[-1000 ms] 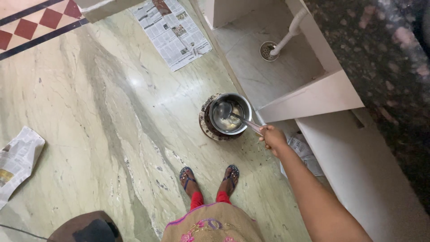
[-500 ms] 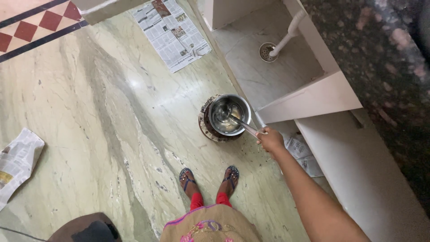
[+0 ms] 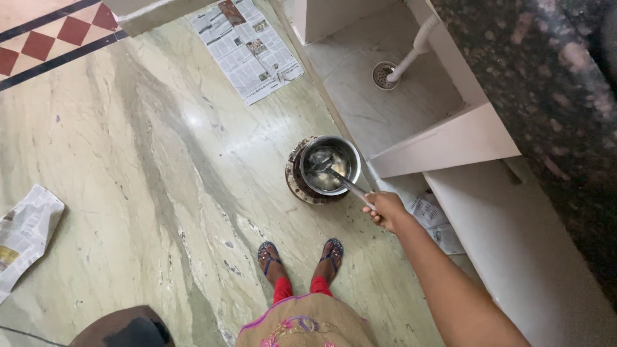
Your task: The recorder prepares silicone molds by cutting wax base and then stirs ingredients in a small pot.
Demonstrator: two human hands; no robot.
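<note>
Gripping a ladle (image 3: 339, 180), the right hand (image 3: 384, 210) dips it into a steel pot (image 3: 329, 165) of pale liquid.

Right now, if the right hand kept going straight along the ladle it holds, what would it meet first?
Probably the steel pot on the floor: the right hand grips the ladle, which slants into the pot's pale liquid. Depth is hard to judge from above.

Right hand (image 3: 385, 210) gripping a ladle (image 3: 340, 180) in a steel pot (image 3: 330, 165) on the marble floor (image 3: 160, 193).
</note>
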